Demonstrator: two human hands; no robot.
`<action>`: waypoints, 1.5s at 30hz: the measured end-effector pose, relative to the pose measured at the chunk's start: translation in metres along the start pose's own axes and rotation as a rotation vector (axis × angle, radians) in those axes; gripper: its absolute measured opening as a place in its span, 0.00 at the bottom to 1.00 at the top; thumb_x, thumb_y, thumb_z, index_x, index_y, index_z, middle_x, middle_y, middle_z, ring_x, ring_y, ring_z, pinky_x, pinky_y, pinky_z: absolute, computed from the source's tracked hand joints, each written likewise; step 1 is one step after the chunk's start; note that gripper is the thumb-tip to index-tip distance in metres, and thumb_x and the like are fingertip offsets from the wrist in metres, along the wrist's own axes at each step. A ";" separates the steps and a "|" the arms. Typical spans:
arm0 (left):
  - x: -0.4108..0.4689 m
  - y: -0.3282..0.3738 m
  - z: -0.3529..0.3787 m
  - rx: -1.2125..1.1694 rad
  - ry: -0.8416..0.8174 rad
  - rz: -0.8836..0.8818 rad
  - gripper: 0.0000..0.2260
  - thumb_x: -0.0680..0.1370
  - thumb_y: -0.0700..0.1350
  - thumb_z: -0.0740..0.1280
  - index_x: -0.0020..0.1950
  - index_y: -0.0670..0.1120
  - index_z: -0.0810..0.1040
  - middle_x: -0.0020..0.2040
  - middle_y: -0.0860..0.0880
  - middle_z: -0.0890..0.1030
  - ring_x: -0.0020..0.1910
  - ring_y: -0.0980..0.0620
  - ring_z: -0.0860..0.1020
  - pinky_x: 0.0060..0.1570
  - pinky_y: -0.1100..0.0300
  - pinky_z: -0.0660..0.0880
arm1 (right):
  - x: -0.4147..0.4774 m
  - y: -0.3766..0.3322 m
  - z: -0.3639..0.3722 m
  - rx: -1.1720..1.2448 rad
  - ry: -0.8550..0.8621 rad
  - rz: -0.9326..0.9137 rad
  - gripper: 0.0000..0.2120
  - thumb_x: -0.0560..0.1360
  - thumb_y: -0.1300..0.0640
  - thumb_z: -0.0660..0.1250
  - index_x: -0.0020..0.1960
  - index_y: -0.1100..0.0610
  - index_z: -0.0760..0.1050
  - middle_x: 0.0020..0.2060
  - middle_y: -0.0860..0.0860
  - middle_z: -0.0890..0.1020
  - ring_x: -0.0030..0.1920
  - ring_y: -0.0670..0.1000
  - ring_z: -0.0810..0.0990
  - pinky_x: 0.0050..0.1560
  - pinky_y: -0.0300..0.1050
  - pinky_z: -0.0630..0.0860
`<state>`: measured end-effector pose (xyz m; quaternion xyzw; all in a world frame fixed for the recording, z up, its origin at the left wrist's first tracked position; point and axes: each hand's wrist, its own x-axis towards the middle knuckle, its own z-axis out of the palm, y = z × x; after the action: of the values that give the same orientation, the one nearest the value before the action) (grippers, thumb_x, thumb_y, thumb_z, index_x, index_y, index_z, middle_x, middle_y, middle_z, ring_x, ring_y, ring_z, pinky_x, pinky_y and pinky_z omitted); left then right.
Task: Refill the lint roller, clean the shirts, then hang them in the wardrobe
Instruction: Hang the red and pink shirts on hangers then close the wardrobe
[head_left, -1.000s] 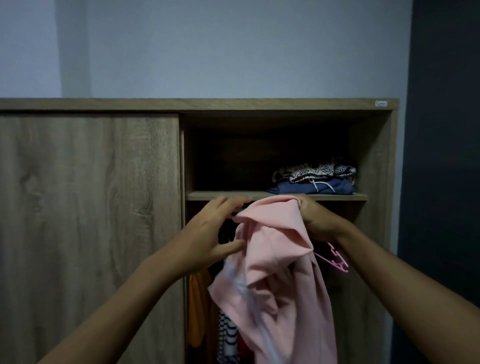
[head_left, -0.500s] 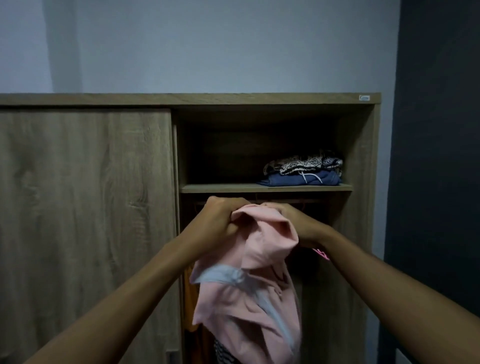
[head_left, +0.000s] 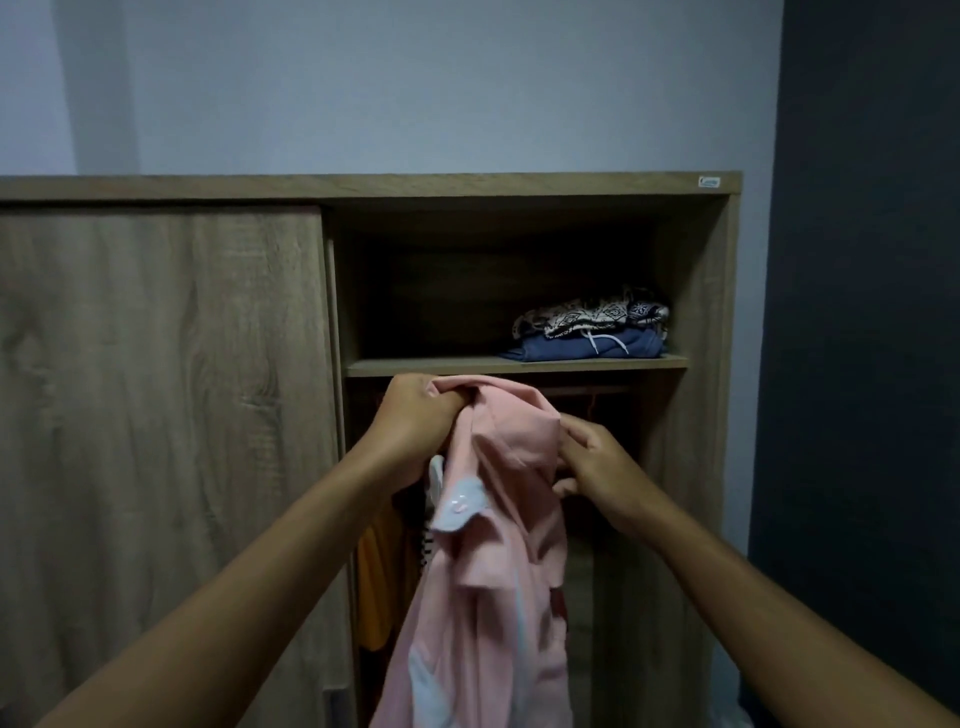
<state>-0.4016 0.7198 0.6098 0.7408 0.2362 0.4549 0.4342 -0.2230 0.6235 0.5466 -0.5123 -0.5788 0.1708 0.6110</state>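
A pink shirt (head_left: 493, 561) with pale blue trim hangs in front of the open right half of the wooden wardrobe (head_left: 717, 364). My left hand (head_left: 421, 415) is closed around the top of the shirt, just under the shelf edge. My right hand (head_left: 597, 467) pinches the shirt's fabric on its right side, a little lower. A hanging rail (head_left: 587, 391) runs behind the shirt below the shelf. The pink hanger is hidden now.
The wardrobe's sliding door (head_left: 161, 415) covers the left half. Folded clothes (head_left: 592, 325), a patterned piece on a blue one, lie on the shelf (head_left: 431, 367). An orange garment (head_left: 376, 582) and a striped one hang inside at the lower left. A dark wall (head_left: 862, 312) stands at right.
My left hand closed on the top of the shirt and rose toward the shelf. My right hand slid down the shirt's right side. The pink hanger dropped out of sight.
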 end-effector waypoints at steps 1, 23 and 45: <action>0.001 0.002 0.002 -0.048 0.031 -0.028 0.11 0.81 0.40 0.64 0.49 0.42 0.87 0.35 0.44 0.85 0.34 0.49 0.82 0.30 0.61 0.74 | -0.004 -0.003 0.002 -0.004 -0.001 -0.012 0.34 0.71 0.31 0.66 0.55 0.61 0.76 0.42 0.55 0.78 0.40 0.52 0.76 0.32 0.42 0.76; 0.024 -0.006 -0.014 -0.429 0.320 -0.158 0.13 0.81 0.33 0.51 0.44 0.40 0.73 0.31 0.45 0.70 0.18 0.56 0.67 0.18 0.67 0.62 | -0.029 0.059 0.000 -0.571 0.038 0.035 0.04 0.72 0.56 0.72 0.44 0.56 0.84 0.36 0.50 0.85 0.35 0.39 0.77 0.38 0.48 0.77; -0.039 -0.065 0.018 0.505 -0.236 0.088 0.27 0.68 0.69 0.70 0.59 0.55 0.78 0.52 0.56 0.81 0.49 0.56 0.80 0.45 0.56 0.80 | 0.034 -0.027 0.002 -0.724 0.003 -0.287 0.08 0.76 0.59 0.67 0.39 0.59 0.81 0.32 0.52 0.82 0.36 0.52 0.79 0.38 0.49 0.73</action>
<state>-0.4015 0.7169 0.5317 0.8830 0.2573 0.3105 0.2404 -0.2258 0.6403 0.5860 -0.6090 -0.6664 -0.1326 0.4093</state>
